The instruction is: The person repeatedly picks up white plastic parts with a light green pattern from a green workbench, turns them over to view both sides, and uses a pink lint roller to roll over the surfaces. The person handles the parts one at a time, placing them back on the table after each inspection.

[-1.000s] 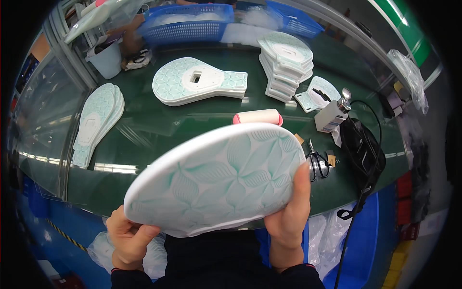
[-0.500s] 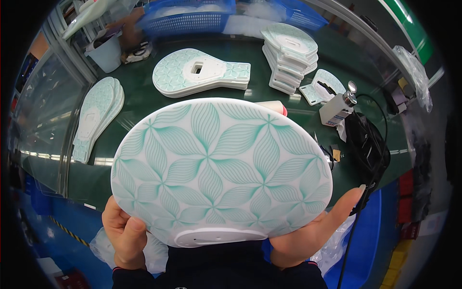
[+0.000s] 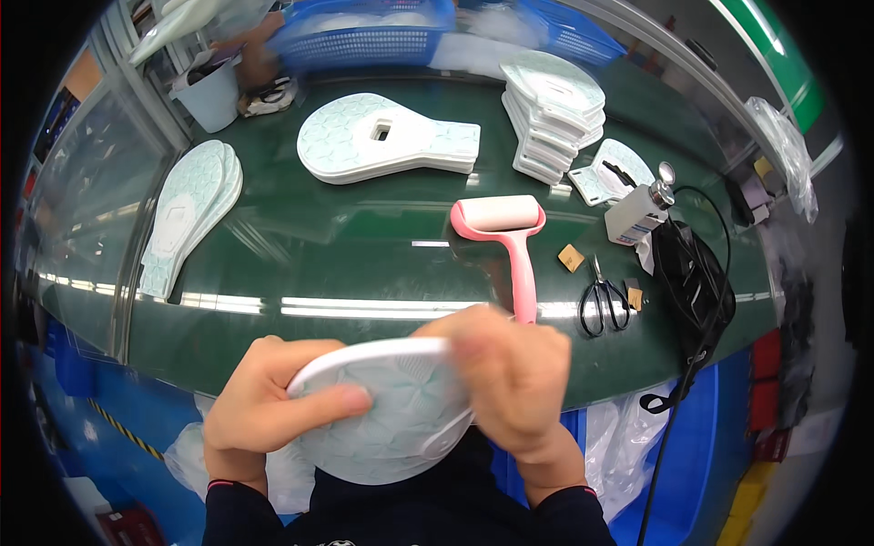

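Note:
A white rounded plastic panel (image 3: pixel 387 432) with a teal leaf pattern is tilted low in front of my body. My left hand (image 3: pixel 264 400) grips its left side, thumb pressed on the patterned face. Over its upper right edge my right hand (image 3: pixel 519 382) is curled, smeared by motion; its fingertips are partly hidden. Beyond the hands lies a pink-handled lint roller (image 3: pixel 523 273) with a white roll. Black-handled scissors (image 3: pixel 603 300) lie to its right, near two small tan pieces (image 3: pixel 571 258).
Similar patterned panels lie stacked at centre back (image 3: pixel 346 136), left (image 3: pixel 187 205) and back right (image 3: pixel 555 100) on the green table (image 3: pixel 355 246). A white pump bottle (image 3: pixel 637 214) and black pouch (image 3: pixel 692 282) stand right. Blue baskets (image 3: pixel 364 41) sit behind.
The panel has come down and toward me and tilted, so its face looks foreshortened. My right hand has moved from beneath its right side to its upper edge. The lint roller and scissors are uncovered.

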{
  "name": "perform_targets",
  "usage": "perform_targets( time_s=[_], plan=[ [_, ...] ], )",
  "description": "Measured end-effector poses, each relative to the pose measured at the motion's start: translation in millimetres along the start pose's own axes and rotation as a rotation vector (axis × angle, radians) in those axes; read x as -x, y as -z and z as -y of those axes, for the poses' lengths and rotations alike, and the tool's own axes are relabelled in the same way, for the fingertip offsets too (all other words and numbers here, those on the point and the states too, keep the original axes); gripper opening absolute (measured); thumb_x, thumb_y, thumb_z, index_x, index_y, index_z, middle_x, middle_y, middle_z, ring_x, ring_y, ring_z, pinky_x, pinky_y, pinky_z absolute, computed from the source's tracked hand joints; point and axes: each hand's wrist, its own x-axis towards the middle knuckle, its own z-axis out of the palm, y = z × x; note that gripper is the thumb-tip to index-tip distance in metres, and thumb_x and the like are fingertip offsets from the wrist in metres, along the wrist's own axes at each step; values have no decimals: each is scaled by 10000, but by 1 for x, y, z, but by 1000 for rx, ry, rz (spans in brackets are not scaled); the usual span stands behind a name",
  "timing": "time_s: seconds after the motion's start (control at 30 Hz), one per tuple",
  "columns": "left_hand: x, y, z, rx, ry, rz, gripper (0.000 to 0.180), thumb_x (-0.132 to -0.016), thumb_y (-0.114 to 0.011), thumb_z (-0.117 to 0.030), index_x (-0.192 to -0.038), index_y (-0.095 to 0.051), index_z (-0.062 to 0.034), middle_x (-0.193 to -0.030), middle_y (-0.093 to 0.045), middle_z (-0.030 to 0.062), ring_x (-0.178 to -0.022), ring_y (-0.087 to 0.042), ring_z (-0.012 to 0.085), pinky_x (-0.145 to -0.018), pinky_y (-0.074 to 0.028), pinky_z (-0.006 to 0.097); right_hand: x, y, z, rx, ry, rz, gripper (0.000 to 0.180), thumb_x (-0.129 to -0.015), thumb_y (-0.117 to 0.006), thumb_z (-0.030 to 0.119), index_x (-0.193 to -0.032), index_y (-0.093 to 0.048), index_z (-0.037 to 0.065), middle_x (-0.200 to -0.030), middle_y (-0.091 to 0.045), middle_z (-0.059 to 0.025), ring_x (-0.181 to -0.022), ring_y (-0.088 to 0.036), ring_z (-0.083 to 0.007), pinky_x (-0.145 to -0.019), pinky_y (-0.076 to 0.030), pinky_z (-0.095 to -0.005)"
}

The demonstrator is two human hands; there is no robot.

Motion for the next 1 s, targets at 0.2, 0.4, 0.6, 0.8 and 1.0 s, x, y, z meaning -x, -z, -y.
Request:
perform_targets(
  time_s=[0.2, 0.4, 0.6, 0.8, 1.0],
  plan=[
    [6, -6, 5, 321, -87, -192, 293, -772, -621, -165, -974, -586, 45, -835, -615, 79, -742, -553, 100, -656, -429, 220, -5, 53, -94, 270, -275, -368, 244, -832, -542, 73, -1064, -551, 0, -946, -594, -82, -783, -554, -113, -705, -455, -237],
    [12, 3, -11, 276, -135, -12, 254, -866, -532, -205, -967, -568, 26, -806, -565, 42, -718, -501, 64, -596, -388, 205, 23, 104, -173, 799, -436, -109, 366, -729, -655, 151, -1067, -559, 49, -957, -552, -92, -808, -510, -186, -708, -429, -278],
    [16, 7, -2, 275, -220, -6, 258, -863, -538, -194, -982, -553, 34, -804, -561, 46, -705, -501, 62, -588, -385, 195, 19, 105, -173, 550, -514, -104, 320, -714, -674, 120, -1012, -591, 37, -842, -541, -47, -738, -491, -120, -655, -404, -236],
    [18, 6, 0, 254, -285, 8, 255, -863, -535, -173, -998, -546, 43, -830, -570, 59, -723, -515, 72, -603, -393, 198, 24, 108, -180, 231, -524, -179, 308, -729, -665, 72, -1021, -583, 17, -835, -533, -29, -701, -502, -73, -614, -402, -194],
    [17, -8, -11, 389, -161, -190, 282, -737, -611, -235, -803, -560, 34, -698, -568, 63, -614, -515, 94, -533, -381, 217, 28, 116, -187, 140, -577, -268, 279, -752, -649, 85, -999, -567, -16, -873, -553, -63, -690, -525, -72, -628, -405, -197]
  ],
)
